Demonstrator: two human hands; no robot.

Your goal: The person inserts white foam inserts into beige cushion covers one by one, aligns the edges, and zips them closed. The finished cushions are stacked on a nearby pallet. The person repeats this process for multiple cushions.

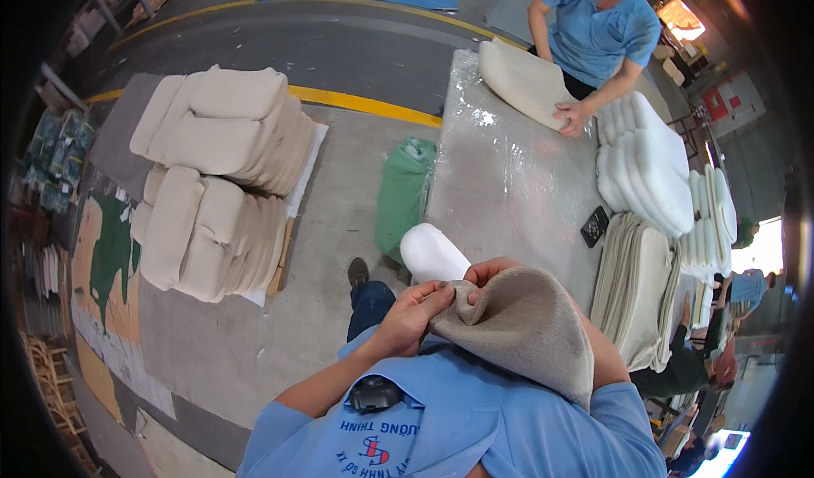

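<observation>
A beige fabric cushion cover [534, 329] is bunched and folded in front of my chest. My left hand [409, 315] pinches its near-left edge, fingers closed on the cloth. My right hand [490, 270] grips the cover's upper edge; part of that hand and the forearm is hidden behind the cloth. Just beyond both hands, a white rounded cushion pad [432, 253] sticks out at the table's near corner. Whether the pad touches the cover I cannot tell.
A plastic-wrapped table [509, 168] stretches ahead, with a phone [594, 226], beige covers [632, 287] and white pads [644, 164] along its right. Across it, a co-worker handles a beige cushion [527, 83]. Stacked beige cushions [216, 122] stand left; a green sack [407, 190] leans beside the table.
</observation>
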